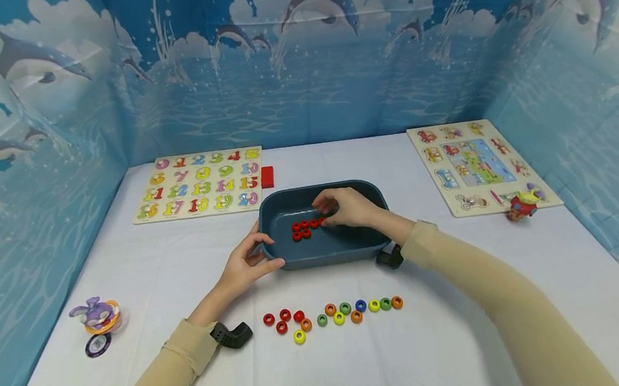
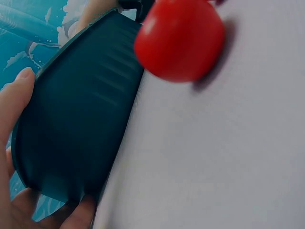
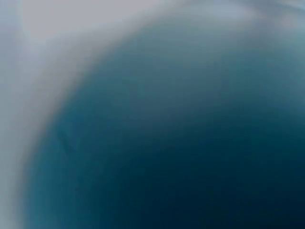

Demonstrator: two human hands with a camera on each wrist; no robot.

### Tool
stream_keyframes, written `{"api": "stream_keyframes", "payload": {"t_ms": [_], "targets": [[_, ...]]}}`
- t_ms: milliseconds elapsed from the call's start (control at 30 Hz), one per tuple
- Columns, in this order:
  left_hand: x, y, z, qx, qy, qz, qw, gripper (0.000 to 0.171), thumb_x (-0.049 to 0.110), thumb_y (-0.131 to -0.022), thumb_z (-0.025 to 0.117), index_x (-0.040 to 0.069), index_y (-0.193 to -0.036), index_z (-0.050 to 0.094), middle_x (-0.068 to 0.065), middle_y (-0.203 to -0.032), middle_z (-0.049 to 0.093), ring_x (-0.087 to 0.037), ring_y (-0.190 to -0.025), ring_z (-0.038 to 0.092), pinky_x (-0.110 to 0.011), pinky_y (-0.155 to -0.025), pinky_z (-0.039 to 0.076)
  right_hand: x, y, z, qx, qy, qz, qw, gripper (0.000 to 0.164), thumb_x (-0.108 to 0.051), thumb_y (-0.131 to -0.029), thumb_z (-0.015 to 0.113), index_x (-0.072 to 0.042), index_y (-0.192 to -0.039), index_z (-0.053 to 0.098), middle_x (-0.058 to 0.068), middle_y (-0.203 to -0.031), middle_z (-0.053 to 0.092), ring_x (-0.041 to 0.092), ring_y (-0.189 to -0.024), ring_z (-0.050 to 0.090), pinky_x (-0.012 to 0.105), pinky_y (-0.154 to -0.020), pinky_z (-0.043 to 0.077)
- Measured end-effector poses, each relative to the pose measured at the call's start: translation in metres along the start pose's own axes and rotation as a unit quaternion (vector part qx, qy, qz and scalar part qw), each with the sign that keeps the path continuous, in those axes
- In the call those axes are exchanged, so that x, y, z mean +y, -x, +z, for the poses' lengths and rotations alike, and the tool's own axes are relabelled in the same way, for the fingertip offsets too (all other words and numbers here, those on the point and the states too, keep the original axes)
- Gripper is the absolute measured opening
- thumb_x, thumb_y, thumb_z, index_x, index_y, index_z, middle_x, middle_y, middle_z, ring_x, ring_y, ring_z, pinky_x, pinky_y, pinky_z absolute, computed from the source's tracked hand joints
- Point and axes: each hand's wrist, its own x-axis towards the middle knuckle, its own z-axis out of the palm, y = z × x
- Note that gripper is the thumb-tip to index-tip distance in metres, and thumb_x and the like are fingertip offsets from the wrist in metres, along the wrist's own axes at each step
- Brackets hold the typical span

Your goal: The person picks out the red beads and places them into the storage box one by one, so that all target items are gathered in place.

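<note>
A dark blue-green tray (image 1: 333, 258) stands mid-table with several red beads (image 1: 304, 224) grouped on its floor. My left hand (image 1: 244, 264) grips the tray's left end. In the left wrist view its thumb (image 2: 20, 93) lies at the rim and its other fingers are at the tray's end. Inside the tray, my right hand (image 1: 349, 206) has its bent fingers and thumb beside the rightmost red bead; whether it pinches a bead is hidden. The right wrist view is blurred, mostly tray wall. A large red bead (image 2: 181, 40) appears close in the left wrist view.
In front of the tray lie loose red beads (image 1: 285, 315) and mixed-colour beads (image 1: 360, 306). Behind are a number board (image 1: 201, 185), a red block (image 1: 267, 177) and a picture puzzle (image 1: 476, 166) with a small figure (image 1: 523, 205). A purple bunny toy (image 1: 96, 314) is at left.
</note>
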Motion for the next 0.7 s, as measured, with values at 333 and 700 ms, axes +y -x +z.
{"api": "stream_keyframes", "payload": {"t_ms": [333, 700], "targets": [[-0.025, -0.002, -0.006, 0.003, -0.002, 0.014, 0.9999, 0.035, 0.008, -0.077, 0.069, 0.003, -0.106, 0.050, 0.000, -0.148, 0.010, -0.030, -0.128, 0.027, -0.039, -0.092, 0.039, -0.053, 0.037, -0.031, 0.036, -0.131, -0.123, 0.983, 0.037, -0.016, -0.077, 0.071, -0.010, -0.111, 0.057, 0.007, -0.106, 0.060, 0.017, -0.094, 0.057, 0.031, -0.073, 0.050], [-0.005, -0.001, -0.001, -0.003, -0.009, 0.038, 0.9992, 0.034, -0.001, -0.077, 0.066, -0.006, -0.105, 0.047, -0.017, -0.147, 0.009, -0.041, -0.126, 0.024, -0.052, -0.091, 0.036, -0.108, 0.068, 0.025, -0.066, -0.179, -0.154, 0.969, 0.028, -0.023, -0.079, 0.069, -0.014, -0.104, 0.061, -0.005, -0.099, 0.062, 0.012, -0.084, 0.059, 0.023, -0.070, 0.050]]}}
